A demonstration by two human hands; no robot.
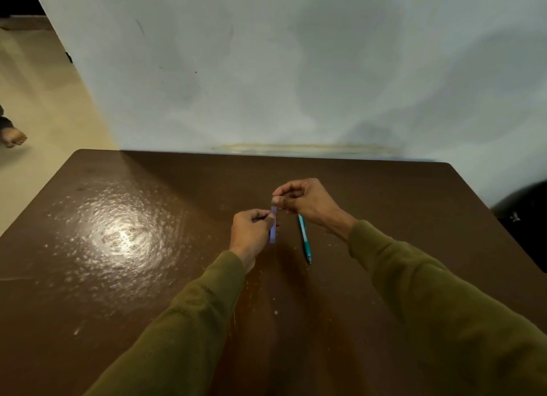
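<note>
- Brown, glossy table point(118, 277) butts against a pale wall point(266, 70) at 12 o'clock, with a patch of glare on the wood at 9 o'clock from your hands.
- Your left hand point(251, 233) has its fingers curled in. Thumb and forefinger pinch a lilac strip point(273, 228) along its left edge.
- Your right hand point(305, 202) comes in from 3 o'clock. Thumb and forefinger are closed on the strip's top end, and the other fingers are folded loosely behind.
- That strip stands nearly upright between your 2 hands, lifted off the wood near the table's middle. I cannot tell what it is made of.
- 1 teal pen point(305, 239) lies flat just at 3 o'clock of the strip, untouched, with its dark end toward 6 o'clock.
- Judging by the 2 pinches, you are working at the strip's top end, pulling or peeling it, and that step is not yet done.
- Next, I judge you need the left pinch as a firm anchor while the right fingertips make a small, controlled pull toward 12 o'clock. Too much force could bend or tear the strip.
- 1 bare foot point(13, 136) rests on the floor far out at 9 o'clock, and a black object point(521, 215) sits past the table edge at 3 o'clock.
</note>
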